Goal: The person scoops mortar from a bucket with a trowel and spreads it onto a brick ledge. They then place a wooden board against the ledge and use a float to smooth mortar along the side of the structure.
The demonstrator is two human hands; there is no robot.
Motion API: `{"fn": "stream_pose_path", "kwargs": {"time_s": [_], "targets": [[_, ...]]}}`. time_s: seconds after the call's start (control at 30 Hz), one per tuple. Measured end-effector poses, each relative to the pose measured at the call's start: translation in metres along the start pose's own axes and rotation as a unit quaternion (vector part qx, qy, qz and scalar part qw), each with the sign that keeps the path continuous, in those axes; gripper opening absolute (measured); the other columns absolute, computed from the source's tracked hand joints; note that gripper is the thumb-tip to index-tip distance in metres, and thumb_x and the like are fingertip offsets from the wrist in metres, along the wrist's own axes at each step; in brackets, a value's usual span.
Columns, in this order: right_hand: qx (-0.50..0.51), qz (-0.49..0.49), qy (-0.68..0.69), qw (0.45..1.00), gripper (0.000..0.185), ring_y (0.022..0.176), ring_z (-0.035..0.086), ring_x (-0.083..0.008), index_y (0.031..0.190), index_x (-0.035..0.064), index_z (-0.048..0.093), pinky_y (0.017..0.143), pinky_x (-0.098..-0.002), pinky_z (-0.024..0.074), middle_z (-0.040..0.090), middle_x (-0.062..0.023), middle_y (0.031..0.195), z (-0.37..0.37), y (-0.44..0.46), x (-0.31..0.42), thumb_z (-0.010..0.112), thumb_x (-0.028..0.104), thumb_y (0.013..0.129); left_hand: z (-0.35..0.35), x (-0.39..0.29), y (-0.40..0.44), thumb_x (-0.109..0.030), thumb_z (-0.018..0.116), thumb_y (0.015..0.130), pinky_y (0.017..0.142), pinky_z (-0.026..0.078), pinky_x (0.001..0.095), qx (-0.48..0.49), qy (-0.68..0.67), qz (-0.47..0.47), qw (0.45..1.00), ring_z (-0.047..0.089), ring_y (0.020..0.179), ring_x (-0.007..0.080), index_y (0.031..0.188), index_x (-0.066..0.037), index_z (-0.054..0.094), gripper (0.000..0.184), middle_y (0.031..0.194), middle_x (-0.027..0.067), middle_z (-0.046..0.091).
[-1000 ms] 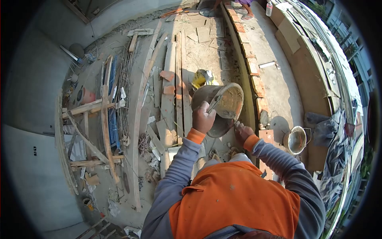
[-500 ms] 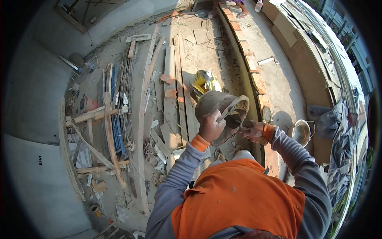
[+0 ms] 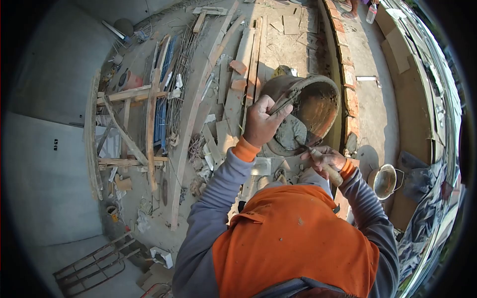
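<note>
Left hand [image 3: 264, 121], grip closed on the tilted bucket [image 3: 277, 88] (right hand [image 3: 325, 159] likewise, around a trowel [image 3: 334, 176])

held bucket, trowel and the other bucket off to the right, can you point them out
held bucket [image 3: 318, 110], head view, on its inner wall
trowel [image 3: 335, 176], head view, on its wooden handle
other bucket [image 3: 383, 183], head view, on its inside

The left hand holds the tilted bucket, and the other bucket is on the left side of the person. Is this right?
Not quite: the other bucket is on the person's right side, as the head view shows. The left hand does hold the tilted bucket.
</note>
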State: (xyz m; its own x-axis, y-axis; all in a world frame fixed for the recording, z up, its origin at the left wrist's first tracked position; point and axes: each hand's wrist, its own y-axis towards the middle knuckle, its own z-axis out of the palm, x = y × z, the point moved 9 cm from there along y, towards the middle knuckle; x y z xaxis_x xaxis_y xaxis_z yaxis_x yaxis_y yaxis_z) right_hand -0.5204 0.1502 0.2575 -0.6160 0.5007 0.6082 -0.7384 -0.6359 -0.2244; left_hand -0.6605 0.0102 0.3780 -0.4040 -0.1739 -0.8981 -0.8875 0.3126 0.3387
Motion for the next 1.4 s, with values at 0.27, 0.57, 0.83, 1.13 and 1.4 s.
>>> {"fn": "stream_pose_path", "kwargs": {"time_s": [0.27, 0.57, 0.83, 1.13, 1.4], "targets": [[-0.058, -0.061, 0.008, 0.996, 0.067, 0.045, 0.050, -0.0108, 0.110, -0.0083, 0.053, 0.041, -0.0200, 0.0400, 0.054, -0.0026, 0.066, -0.066, -0.050, 0.016, 0.072, 0.042, 0.069, 0.037, 0.129, -0.008, -0.026, 0.070, 0.081, 0.044, 0.025, 0.0230, -0.095, -0.085, -0.180, 0.975, 0.027, 0.053, 0.0039, 0.059, -0.010, 0.037, 0.043, 0.056, -0.0077, 0.033], [-0.292, -0.015, -0.100, 0.951, 0.038, 0.049, 0.055, -0.0124, 0.107, -0.0035, 0.056, 0.044, -0.0225, 0.0460, 0.054, -0.0036, 0.065, -0.261, -0.178, 0.055, 0.063, 0.014, 0.074, 0.071, 0.251, -0.075, -0.027, 0.069, 0.081, 0.047, 0.025, 0.0248, -0.134, 0.062, -0.335, 0.930, 0.028, 0.054, 0.0058, 0.058, -0.009, 0.037, 0.043, 0.058, -0.0059, 0.033], [-0.473, 0.001, -0.636, 0.610, 0.044, 0.084, 0.061, -0.0329, 0.109, -0.0004, 0.056, 0.076, -0.0353, 0.0491, 0.063, -0.0157, 0.092, -0.459, -0.237, 0.128, 0.062, 0.014, 0.068, 0.059, 0.289, -0.110, -0.025, 0.068, 0.082, 0.050, 0.034, 0.0274, -0.135, 0.228, -0.432, 0.862, 0.036, 0.056, 0.0080, 0.061, -0.003, 0.047, 0.037, 0.058, -0.0014, 0.044], [-0.622, 0.121, -0.554, 0.540, 0.039, 0.090, 0.059, -0.0369, 0.113, 0.0142, 0.057, 0.077, -0.0432, 0.0482, 0.061, -0.0158, 0.104, -0.625, -0.239, 0.031, 0.058, 0.032, 0.077, 0.080, 0.306, -0.114, -0.029, 0.065, 0.084, 0.047, 0.027, 0.0269, -0.121, 0.296, -0.474, 0.820, 0.028, 0.055, 0.0072, 0.061, -0.009, 0.037, 0.042, 0.058, -0.0039, 0.033], [-0.561, 0.228, -0.515, 0.606, 0.045, 0.093, 0.056, -0.0419, 0.111, 0.0115, 0.055, 0.079, -0.0471, 0.0459, 0.060, -0.0240, 0.096, -0.617, -0.187, 0.028, 0.047, 0.047, 0.085, 0.125, 0.312, -0.096, -0.030, 0.065, 0.085, 0.044, 0.021, 0.0250, -0.146, 0.228, -0.479, 0.835, 0.024, 0.052, 0.0047, 0.061, -0.013, 0.032, 0.044, 0.057, -0.0069, 0.026]]}}
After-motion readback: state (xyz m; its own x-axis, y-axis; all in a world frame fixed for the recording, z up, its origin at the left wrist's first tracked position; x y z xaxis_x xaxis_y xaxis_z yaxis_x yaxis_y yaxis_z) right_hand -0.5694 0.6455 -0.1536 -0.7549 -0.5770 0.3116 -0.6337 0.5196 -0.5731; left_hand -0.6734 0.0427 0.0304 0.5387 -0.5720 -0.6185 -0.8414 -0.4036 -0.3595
